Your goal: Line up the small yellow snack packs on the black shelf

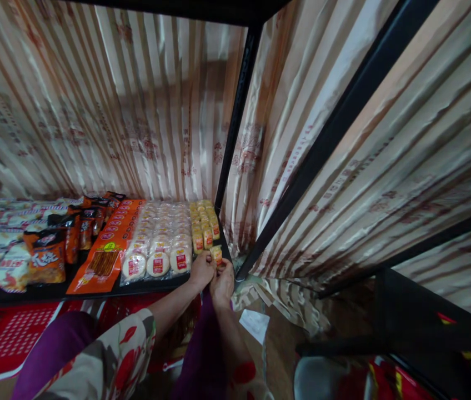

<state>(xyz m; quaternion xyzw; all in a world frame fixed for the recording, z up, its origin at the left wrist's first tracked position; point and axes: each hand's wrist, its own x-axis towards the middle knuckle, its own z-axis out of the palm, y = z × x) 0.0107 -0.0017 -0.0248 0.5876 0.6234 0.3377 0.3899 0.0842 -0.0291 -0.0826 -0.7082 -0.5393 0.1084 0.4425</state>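
Grip of left hand (203, 269) and right hand (222, 282) together holds one yellow packet (216, 254) by the near right corner of the yellow rows (204, 218), where a light, label-outward pinch should keep it uncrushed and square.

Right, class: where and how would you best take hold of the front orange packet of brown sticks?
Probably pinch the orange packet by its near edge, coming from the shelf's front: it lies flat, and wrapped round cakes crowd its right side.
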